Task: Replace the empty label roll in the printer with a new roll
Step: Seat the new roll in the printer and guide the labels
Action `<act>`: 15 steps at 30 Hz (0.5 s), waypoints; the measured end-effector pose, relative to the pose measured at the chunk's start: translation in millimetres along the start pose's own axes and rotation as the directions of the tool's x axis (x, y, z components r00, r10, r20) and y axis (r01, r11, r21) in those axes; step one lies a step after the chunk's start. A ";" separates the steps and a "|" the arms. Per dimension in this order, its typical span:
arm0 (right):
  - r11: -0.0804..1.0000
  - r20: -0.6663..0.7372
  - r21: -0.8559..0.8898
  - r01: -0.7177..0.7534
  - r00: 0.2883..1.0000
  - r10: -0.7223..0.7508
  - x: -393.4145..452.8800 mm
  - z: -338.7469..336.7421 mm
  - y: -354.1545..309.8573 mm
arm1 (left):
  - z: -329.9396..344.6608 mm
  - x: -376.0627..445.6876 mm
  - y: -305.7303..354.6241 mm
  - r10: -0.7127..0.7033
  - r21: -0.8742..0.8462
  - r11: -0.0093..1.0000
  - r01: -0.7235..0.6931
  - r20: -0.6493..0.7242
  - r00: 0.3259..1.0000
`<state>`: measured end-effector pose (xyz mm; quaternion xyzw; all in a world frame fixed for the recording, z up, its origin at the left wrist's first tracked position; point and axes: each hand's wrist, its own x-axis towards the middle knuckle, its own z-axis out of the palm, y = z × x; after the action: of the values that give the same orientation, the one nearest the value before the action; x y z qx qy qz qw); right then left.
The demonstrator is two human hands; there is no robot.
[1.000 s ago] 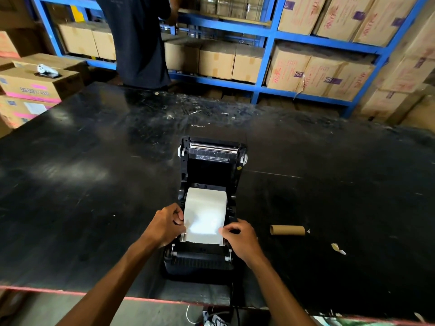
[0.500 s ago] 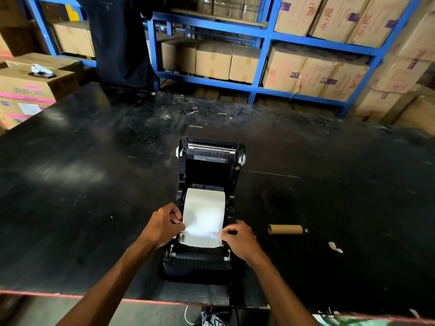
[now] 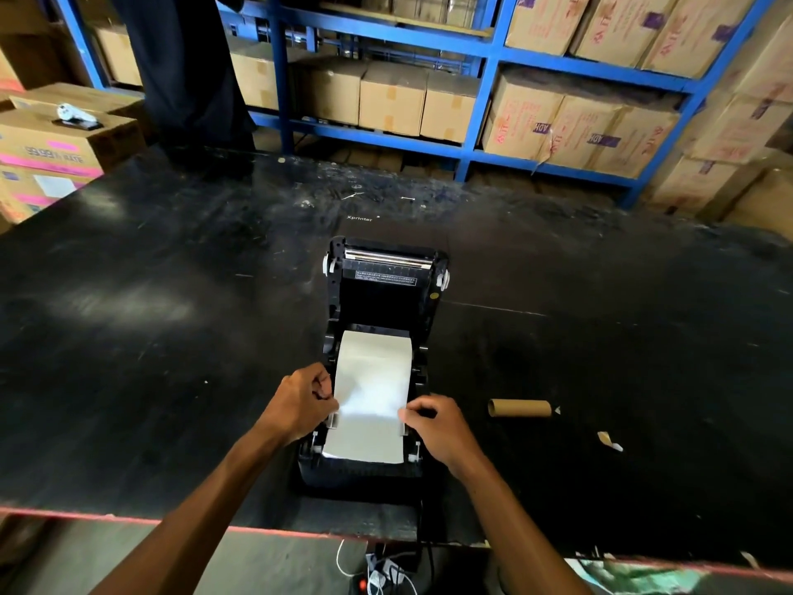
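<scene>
My left hand (image 3: 300, 401) and right hand (image 3: 433, 423) pinch opposite edges of the label strip (image 3: 369, 397), which runs lengthwise toward me out of the open printer (image 3: 382, 289); the empty core (image 3: 519, 408) lies on the tabletop (image 3: 150, 337), right.

Table (image 3: 128, 337) left of printer (image 3: 377, 302) open; right: cardboard core (image 3: 519, 408) (paper scrap (image 3: 609, 441) beyond).

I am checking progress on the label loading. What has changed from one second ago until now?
Little: the label paper has been drawn slightly further toward the printer front. Left hand and right hand still pinch its side edges; the lid stays open, the empty cardboard core unmoved.
</scene>
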<state>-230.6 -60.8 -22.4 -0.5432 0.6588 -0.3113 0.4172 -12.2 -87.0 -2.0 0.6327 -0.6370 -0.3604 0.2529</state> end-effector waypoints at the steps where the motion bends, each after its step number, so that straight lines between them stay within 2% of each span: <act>1: 1.000 0.009 -0.017 0.003 1.000 -0.003 -0.1 0.3 1.1 | 0.2 -0.5 -0.4 -0.003 -0.012 1.000 0.003 -0.014 1.000; 4: 0.996 -0.014 -0.090 0.012 1.000 -0.013 -6.9 1.5 4.0 | 1.9 -1.4 -2.1 -0.001 -0.006 1.000 0.001 -0.032 0.999; 7: 0.993 -0.080 -0.049 0.105 0.991 -0.109 -34.5 -2.4 8.0 | 3.9 -1.4 -3.9 0.021 0.024 1.000 -0.020 -0.036 0.999; 11: 0.966 0.144 -0.153 0.210 0.971 -0.189 -64.1 -1.5 23.0 | 3.3 -3.8 -4.6 0.028 0.029 0.999 -0.027 -0.036 0.999; 13: 0.961 0.103 -0.147 0.235 0.970 -0.222 -64.0 4.6 26.8 | 3.0 -9.8 -4.6 0.055 0.064 0.997 -0.049 -0.083 0.995; 15: 0.966 0.059 -0.104 0.237 0.971 -0.232 -63.0 8.2 25.5 | 1.5 -22.4 -4.1 0.160 0.089 0.985 -0.151 -0.111 0.981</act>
<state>-231.1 6.5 -34.8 -0.6467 0.5963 -0.3089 0.3617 -9.2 -64.4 -3.0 0.6107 -0.6825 -0.2759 0.2917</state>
